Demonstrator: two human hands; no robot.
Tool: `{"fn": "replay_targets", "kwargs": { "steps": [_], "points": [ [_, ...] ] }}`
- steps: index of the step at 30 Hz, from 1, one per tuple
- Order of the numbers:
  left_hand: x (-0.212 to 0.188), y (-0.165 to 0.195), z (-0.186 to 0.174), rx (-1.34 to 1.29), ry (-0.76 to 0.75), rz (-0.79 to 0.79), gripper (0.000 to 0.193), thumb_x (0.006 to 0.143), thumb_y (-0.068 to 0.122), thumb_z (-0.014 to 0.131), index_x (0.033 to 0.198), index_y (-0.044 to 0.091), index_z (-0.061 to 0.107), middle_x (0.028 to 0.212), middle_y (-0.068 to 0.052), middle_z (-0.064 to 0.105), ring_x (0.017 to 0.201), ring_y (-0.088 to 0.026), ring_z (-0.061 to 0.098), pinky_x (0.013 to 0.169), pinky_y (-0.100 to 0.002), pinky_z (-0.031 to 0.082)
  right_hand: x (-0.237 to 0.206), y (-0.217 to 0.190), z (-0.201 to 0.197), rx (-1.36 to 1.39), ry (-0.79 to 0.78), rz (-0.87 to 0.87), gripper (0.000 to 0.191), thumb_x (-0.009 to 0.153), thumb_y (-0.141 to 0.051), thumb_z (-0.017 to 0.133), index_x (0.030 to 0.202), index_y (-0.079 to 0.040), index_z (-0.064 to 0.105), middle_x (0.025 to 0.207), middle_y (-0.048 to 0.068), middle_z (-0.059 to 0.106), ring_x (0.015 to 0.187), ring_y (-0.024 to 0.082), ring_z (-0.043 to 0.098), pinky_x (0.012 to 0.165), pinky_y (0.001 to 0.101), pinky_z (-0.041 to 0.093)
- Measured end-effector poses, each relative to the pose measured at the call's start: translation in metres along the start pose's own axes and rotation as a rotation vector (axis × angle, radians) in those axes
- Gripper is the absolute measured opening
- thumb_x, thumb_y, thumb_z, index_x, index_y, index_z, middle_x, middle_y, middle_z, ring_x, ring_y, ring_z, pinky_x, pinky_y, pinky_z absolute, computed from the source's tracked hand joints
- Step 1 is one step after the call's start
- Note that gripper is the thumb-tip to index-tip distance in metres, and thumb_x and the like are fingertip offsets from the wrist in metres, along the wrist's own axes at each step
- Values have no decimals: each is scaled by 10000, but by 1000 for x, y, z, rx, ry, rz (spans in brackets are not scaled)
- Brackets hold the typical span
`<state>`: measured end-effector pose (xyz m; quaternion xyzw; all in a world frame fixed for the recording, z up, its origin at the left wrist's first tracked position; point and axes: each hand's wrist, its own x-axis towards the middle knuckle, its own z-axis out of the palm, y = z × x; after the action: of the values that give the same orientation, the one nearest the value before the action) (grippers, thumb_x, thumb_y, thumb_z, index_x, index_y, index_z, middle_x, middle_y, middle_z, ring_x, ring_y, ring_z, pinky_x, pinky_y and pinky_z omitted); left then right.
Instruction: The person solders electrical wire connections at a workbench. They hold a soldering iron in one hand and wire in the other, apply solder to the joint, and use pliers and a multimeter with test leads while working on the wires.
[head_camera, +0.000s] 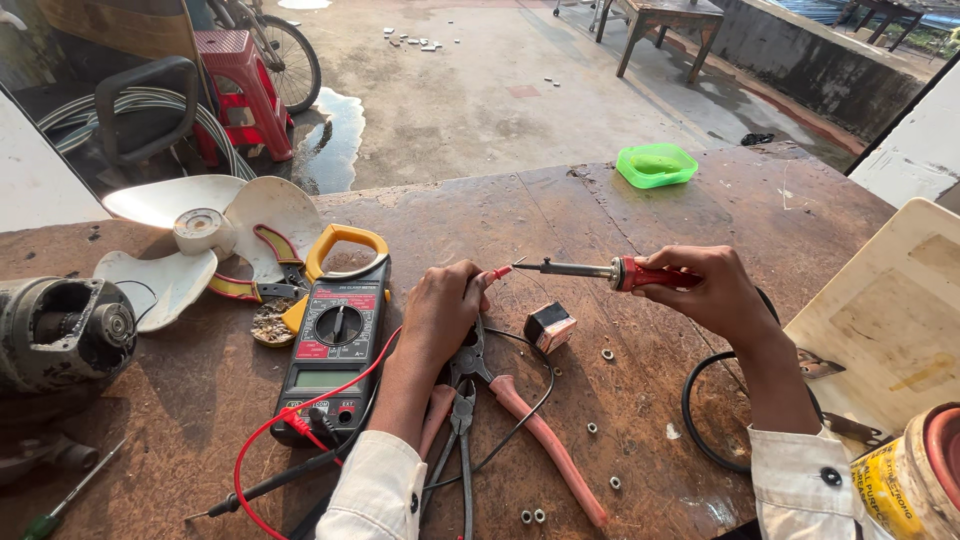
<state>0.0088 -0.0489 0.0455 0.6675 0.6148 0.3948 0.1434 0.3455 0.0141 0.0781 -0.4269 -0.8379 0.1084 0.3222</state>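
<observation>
Grey rectangular display screen (322, 379) low on black-and-yellow clamp meter (333, 345), table left of centre. Yellow printed label (885, 490) wraps round tin (915, 485), bottom-right corner.

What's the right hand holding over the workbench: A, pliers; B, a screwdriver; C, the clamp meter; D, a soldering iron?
D: the right hand grips the red handle of a soldering iron, its tip pointing at the red wire end held by the left hand.

Soldering iron (610, 271): red handle, silver shaft. Probe (497, 272) tip red, red+black leads. Clamp meter (335, 345): dark grey body, yellow-orange jaw, red band. Pliers (520, 410): pink grips. Fan blade (195, 240) white/cream. Tray (656, 165) at bench far edge: bright green. Bench (640, 220) rusty brown, mottled. Small coil block (549, 326): black w/ pink-white face.
</observation>
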Motion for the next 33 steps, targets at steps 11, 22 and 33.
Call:
{"fn": "replay_targets", "kwargs": {
  "steps": [11,22,33],
  "points": [
    [1,-1,3,13,-29,-31,295,994,317,610,906,81,763,706,-49,764,733,-259,767,727,-439,570,0,1,1,34,-15,27,292,757,-182,877,1024,-95,797,756,22,771,669,40,672,592,255,568],
    [1,1,1,11,-45,-41,297,992,314,604,895,86,769,702,-45,761,728,-259,766,733,-437,568,0,1,1,29,-23,29,295,756,-177,875,1026,-93,793,766,26,775,682,48,689,609,261,581],
    [2,0,1,4,-64,-30,281,997,287,587,916,88,768,704,-35,767,730,-243,769,740,-428,576,0,3,0,30,-19,38,297,753,-167,873,1030,-92,796,786,25,785,705,43,704,632,260,597]
  ]
}}
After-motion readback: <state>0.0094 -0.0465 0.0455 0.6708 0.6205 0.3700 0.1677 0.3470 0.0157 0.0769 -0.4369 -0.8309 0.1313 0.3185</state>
